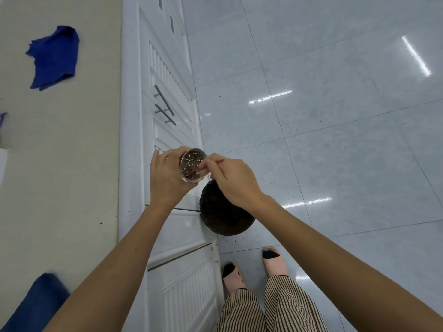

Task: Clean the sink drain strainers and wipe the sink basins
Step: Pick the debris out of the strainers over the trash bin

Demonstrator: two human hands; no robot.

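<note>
My left hand [167, 177] grips a round metal drain strainer [191, 165], tilted so its perforated, dirt-speckled inside faces me. My right hand [230, 178] is beside it, fingertips pinched together at the strainer's right rim. Both hands hover above a black-lined trash bin [223, 214] that stands on the floor against the cabinet. A crumpled blue cloth [54, 57] lies on the beige countertop [60, 164] at the upper left. No sink basin is in view.
White cabinet doors [167, 92] with metal bar handles [165, 101] run down the counter's front. Pale glossy floor tiles [311, 104] spread to the right. My feet in pink slippers [273, 261] stand just below the bin. Another blue item [36, 303] sits at the counter's lower left.
</note>
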